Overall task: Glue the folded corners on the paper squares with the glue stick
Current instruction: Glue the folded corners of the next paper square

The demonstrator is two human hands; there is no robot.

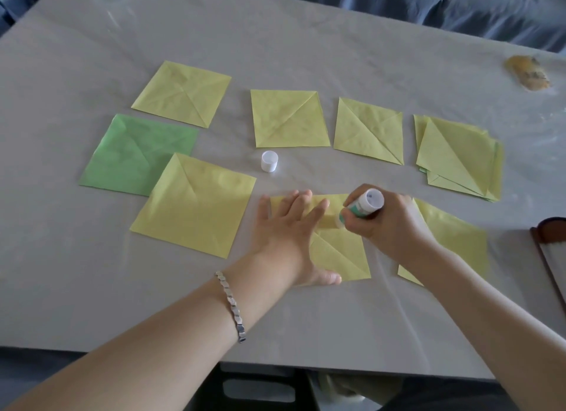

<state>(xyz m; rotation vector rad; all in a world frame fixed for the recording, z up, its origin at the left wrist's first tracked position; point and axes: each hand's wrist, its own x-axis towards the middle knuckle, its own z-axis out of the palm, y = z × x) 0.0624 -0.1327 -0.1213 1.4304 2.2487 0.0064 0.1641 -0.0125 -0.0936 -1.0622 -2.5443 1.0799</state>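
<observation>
a: a person's right hand (389,223) is wrapped around the glue stick (363,207), tilted tip-down onto the yellow square (340,251) at the near middle of the grey table (92,288). the left hand (288,230) lies flat and spread on the same sheet, fingers out, grasping nothing, pinning it.

b: so gluing is in hand on this one. what of the rest?

a: the white cap (269,161) stands off the stick, just beyond the hands. three single yellow squares sit in a far row (289,119), a green square (134,153) lies at the left with a larger-looking yellow one (196,208) overlapping its near corner, and another yellow sheet (453,236) is partly hidden under the right forearm.

b: and the stack?

a: a pile of folded squares (459,156) waits at the far right, seemingly untouched. whether the spread-out sheets already carry glue cannot be told; their folds lie flat, which suggests they may be finished.

b: my reading: somewhere mid-task, with the pile at least left to do.
</observation>
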